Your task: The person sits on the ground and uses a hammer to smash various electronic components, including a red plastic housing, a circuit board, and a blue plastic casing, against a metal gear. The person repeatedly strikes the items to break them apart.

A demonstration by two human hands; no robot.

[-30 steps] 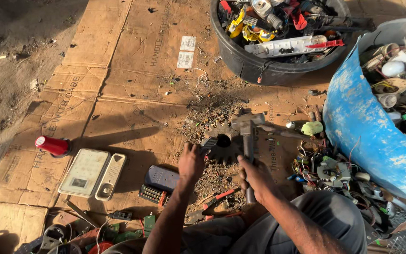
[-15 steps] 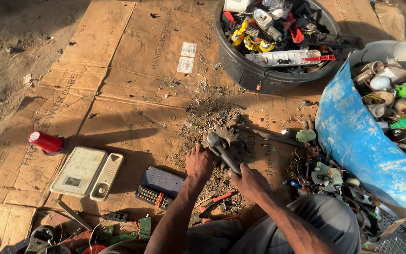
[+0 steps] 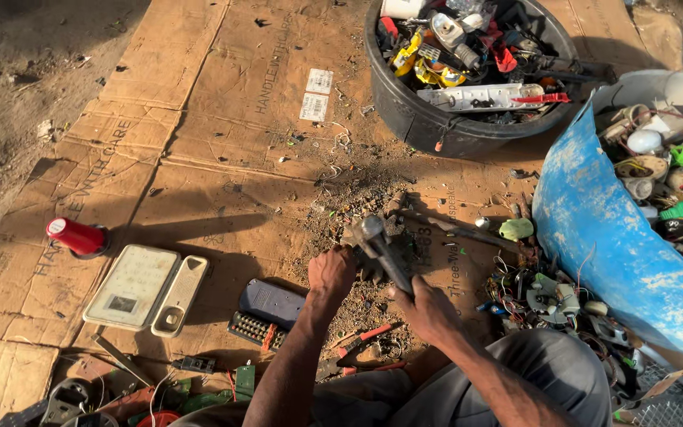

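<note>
My right hand (image 3: pixel 427 310) grips the handle of a hammer (image 3: pixel 379 241), whose dark metal head is raised over a small grey metal part (image 3: pixel 361 257) lying on the cardboard. My left hand (image 3: pixel 331 271) presses down on that part from the left and holds it in place. Bits of debris and dirt (image 3: pixel 349 198) are scattered on the cardboard sheet (image 3: pixel 223 158) just beyond the hands.
A black tub (image 3: pixel 413 119) of mixed scrap stands at the back, a blue drum (image 3: pixel 602 245) of parts at the right. A red can (image 3: pixel 77 236), a beige device (image 3: pixel 145 289), a dark keypad (image 3: pixel 266 312), pliers (image 3: pixel 357 348) and wire scraps (image 3: pixel 547 296) lie around.
The hammer has swung from lying flat over the part to raised with its head up. Both hands stayed near the part while the camera shifted slightly.
</note>
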